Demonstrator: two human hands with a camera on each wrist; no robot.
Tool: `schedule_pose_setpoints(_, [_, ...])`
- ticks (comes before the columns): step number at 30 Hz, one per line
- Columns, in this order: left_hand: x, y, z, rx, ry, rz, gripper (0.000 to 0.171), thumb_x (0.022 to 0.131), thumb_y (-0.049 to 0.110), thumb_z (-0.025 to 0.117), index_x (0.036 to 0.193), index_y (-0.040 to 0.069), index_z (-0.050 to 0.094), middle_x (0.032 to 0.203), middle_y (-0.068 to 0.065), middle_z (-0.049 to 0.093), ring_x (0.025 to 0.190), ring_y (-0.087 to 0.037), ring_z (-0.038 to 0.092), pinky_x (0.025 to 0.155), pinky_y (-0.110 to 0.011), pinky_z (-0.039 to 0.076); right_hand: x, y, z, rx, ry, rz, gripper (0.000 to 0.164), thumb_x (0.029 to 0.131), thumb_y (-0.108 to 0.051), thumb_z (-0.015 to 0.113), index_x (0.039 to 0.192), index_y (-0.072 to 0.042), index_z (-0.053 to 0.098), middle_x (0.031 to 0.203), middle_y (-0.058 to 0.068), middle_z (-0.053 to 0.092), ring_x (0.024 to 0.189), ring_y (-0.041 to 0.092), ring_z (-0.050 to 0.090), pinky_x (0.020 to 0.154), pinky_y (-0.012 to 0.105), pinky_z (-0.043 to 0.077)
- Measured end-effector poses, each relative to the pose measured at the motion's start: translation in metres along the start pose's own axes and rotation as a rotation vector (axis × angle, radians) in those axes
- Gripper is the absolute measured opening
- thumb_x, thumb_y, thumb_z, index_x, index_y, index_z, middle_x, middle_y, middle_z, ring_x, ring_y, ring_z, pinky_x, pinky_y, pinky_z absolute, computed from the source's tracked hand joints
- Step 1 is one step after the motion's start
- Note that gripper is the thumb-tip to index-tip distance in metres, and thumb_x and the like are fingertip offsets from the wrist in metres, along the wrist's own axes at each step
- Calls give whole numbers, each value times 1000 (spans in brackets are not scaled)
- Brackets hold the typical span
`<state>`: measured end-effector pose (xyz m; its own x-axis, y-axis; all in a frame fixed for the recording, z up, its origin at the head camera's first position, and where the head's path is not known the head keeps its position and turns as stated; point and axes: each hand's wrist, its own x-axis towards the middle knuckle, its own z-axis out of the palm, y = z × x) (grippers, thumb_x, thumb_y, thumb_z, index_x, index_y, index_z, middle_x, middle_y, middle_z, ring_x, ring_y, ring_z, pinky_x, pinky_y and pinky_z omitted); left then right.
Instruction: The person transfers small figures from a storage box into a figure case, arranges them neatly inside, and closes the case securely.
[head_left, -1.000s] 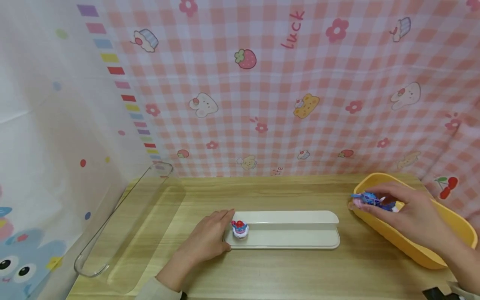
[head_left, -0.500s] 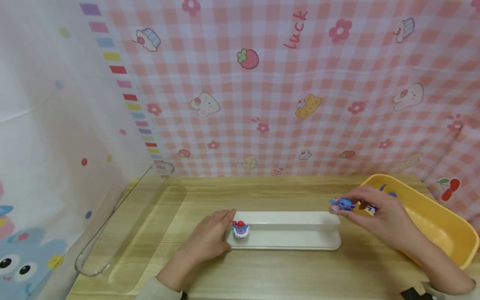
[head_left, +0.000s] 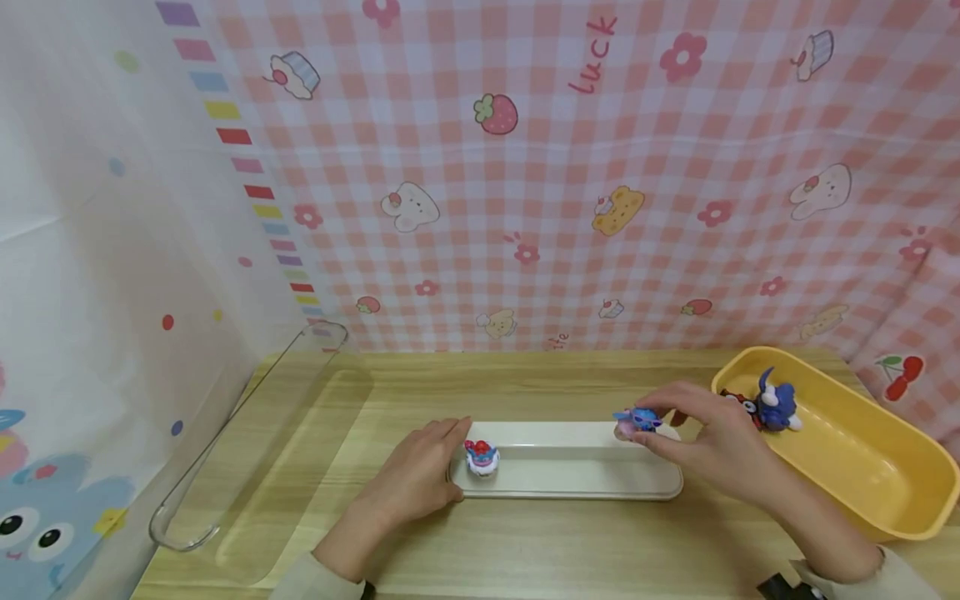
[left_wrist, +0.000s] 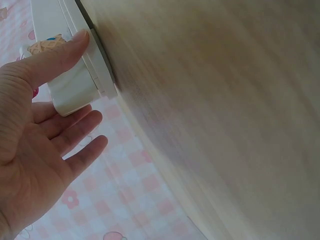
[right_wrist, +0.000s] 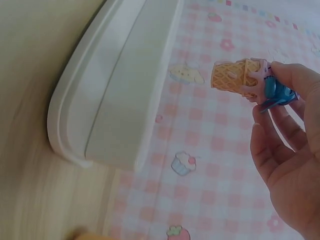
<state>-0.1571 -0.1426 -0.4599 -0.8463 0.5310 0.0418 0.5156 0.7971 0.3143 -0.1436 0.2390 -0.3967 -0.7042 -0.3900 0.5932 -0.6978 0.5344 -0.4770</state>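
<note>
Placement seems the current step: your right hand pinches the blue-topped toy above the right end of the white tray, whose left end your left hand grips. Next likely calls for gentle, upright lowering.

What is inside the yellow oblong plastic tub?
In the tub, a blue-and-white plastic figure and a red-and-black plastic figure show at the far end. The right hand partly hides the latter; what lies under both is covered.

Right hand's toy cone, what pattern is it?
Tan waffle grid on the cone, clearest in right wrist view.
</note>
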Motion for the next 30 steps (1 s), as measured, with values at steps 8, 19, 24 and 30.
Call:
schedule_pose_setpoints(8, [1, 0, 0, -2, -3, 1, 95, 74, 19, 97, 153, -4, 48, 148, -18, 57, 134, -35, 54, 113, -51, 46, 6, -6, 20, 45, -35, 43, 38, 76, -8, 94, 105, -25, 78, 98, -15, 72, 85, 5, 64, 68, 19, 53])
schedule_pose_setpoints(19, [0, 1, -1, -2, 8, 6, 95, 73, 17, 97, 152, -4, 49, 147, -19, 57, 134, -35, 55, 112, -52, 47, 12, -9, 44, 140, -56, 49, 30, 80, -11, 92, 103, -24, 78, 96, -13, 74, 83, 7, 68, 67, 25, 57])
schedule_pose_setpoints(24, [-1, 1, -1, 0, 9, 10, 95, 72, 18, 97, 151, -5, 49, 146, -19, 58, 133, -36, 55, 112, -52, 47, 12, -10, 54, 165, -87, 92, 25, 83, -14, 91, 101, -25, 78, 96, -15, 73, 84, 6, 67, 67, 28, 59])
schedule_pose_setpoints(30, [-1, 2, -2, -8, 7, 5, 95, 73, 17, 97, 152, -5, 49, 146, -19, 58, 134, -35, 55, 112, -51, 47, 14, -13, 65, 178, -104, 120, 22, 83, -18, 91, 100, -25, 78, 95, -17, 72, 83, 6, 67, 68, 27, 58])
